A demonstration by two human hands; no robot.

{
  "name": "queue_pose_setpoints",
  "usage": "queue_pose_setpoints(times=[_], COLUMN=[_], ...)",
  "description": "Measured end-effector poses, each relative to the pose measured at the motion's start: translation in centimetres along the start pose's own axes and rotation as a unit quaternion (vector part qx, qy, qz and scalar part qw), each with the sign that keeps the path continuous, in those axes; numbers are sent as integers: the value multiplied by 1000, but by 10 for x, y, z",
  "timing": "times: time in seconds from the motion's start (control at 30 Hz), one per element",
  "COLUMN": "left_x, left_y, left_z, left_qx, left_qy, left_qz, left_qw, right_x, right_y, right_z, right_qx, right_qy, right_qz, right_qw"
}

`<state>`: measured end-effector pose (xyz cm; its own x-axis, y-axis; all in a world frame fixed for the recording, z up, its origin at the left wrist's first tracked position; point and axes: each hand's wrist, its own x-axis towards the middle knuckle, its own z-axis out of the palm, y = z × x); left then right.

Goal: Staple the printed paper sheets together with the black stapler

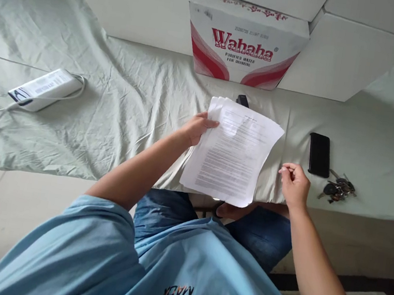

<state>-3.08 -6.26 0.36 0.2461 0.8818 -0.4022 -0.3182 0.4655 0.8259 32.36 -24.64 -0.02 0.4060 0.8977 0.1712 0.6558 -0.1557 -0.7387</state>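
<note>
My left hand (198, 127) grips a few printed sheets of paper (230, 157) by their upper left edge, thumb on top. The sheets are slightly fanned at the top corner, and their lower end reaches past the table's front edge. To the right of the paper, apart from it, my right hand (295, 183) is held with its fingers curled and thumb and fingertips close together. Whether anything is pinched there is too small to make out. A small black object (242, 100) shows partly behind the top of the sheets; its kind is hidden.
A black phone (319, 155) and a bunch of keys (338, 189) lie right of my right hand. A Wahaha water carton (247, 47) stands at the back against white panels (348, 61). On the left is a white power strip (49, 89) with cables. A wrinkled pale green cloth (135, 90) covers the table.
</note>
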Motion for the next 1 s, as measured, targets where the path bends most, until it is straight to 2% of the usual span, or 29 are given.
queue_pose_setpoints(times=[0.13, 0.27, 0.4, 0.53, 0.73, 1.0], left_x=[-28, -35, -25, -9, 11, 15], left_y=[-15, -30, -32, -35, -47, -52], left_z=[-5, 1, 1, -11, -22, -16], left_qx=[18, 13, 15, -23, -25, -20], left_qy=[32, 50, 18, -5, -79, -74], left_qz=[44, 130, 133, 121, 143, 149], left_qw=[998, 990, 991, 992, 986, 986], right_x=[4, 1, 3, 7, 11, 12], right_y=[3, 4, 10, 18, 19, 7], right_z=[10, 12, 11, 13, 12, 10], right_qx=[-122, -144, -142, -140, -164, -189], right_qy=[3, 13, 39, 58, 88, 95], right_qz=[-53, -52, -33, -25, -21, 1], right_qw=[991, 988, 989, 988, 982, 977])
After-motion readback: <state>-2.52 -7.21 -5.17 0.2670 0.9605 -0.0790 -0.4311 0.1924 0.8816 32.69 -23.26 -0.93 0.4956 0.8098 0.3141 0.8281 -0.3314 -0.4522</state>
